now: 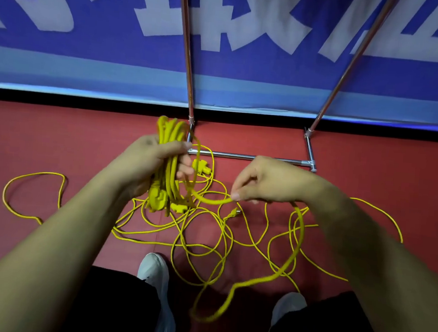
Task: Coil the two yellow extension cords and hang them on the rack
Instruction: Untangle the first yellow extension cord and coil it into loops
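Note:
My left hand (150,160) grips a bundle of yellow cord loops (169,135) that stands up above the fist and hangs below it with a socket block (156,199). My right hand (261,181) pinches a strand of the same yellow cord (211,199) between thumb and fingers, just right of the bundle. From there the cord drops in a long curve (295,253) down toward my feet. More loose yellow cord (201,245) lies tangled on the red floor, with a plug (235,212) in it. The metal rack (247,156) stands just beyond my hands.
The rack's two poles (188,58) rise in front of a blue banner (90,51) on the wall. My white shoes (156,271) stand at the near edge of the tangle. A cord loop (32,174) reaches out far left on the red floor (58,132).

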Demonstrator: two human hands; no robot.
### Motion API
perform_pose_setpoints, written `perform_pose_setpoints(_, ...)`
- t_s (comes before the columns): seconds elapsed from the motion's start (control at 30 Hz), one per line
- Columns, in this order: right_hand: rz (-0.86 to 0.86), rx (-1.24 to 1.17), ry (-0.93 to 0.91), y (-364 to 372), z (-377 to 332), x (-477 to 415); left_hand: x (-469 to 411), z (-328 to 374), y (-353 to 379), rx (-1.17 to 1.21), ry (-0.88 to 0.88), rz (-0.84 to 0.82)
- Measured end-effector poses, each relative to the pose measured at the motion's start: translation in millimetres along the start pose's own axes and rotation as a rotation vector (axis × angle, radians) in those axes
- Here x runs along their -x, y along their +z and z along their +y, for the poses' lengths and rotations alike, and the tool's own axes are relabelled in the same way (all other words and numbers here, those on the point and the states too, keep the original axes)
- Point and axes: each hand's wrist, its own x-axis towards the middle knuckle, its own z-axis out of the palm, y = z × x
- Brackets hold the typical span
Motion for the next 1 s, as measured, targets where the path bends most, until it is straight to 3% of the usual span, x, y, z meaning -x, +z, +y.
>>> perform_pose_setpoints(0.13, -0.071, -0.344, -0.128, 1.6, -7.1, 1.2, 9.0, -6.6, 19.1, 0.008, -0.096, -0.186)
perform_pose_setpoints(0.33, 0.234, -0.755, -0.242, -4.8, 0.6, -5.8, 9.9, 3.7, 29.4, -0.014, -0.056, -0.333)
perform_pose_setpoints(0.4, 0.337, -0.661, -0.208, -8.3, 5.1, -7.8, 8.8, 7.5, 32.0, 0.086, -0.058, -0.318)
perform_pose_setpoints(0.5, 0.363, -0.376, -0.164, -15.3, 20.3, -3.1, 6.4, 15.2, 30.5, 0.221, -0.087, -0.266)
perform_pose_setpoints(0.73, 0.516, -0.571, -0.181, -17.5, 21.2, -2.9, 3.1, 13.9, 12.7, -0.114, -0.049, -0.186)
perform_pose_setpoints(1.0, 0.498, -0.285, -0.114, -7.0, -3.9, -7.5, 7.8, 9.6, 30.0, -0.042, -0.093, -0.196)
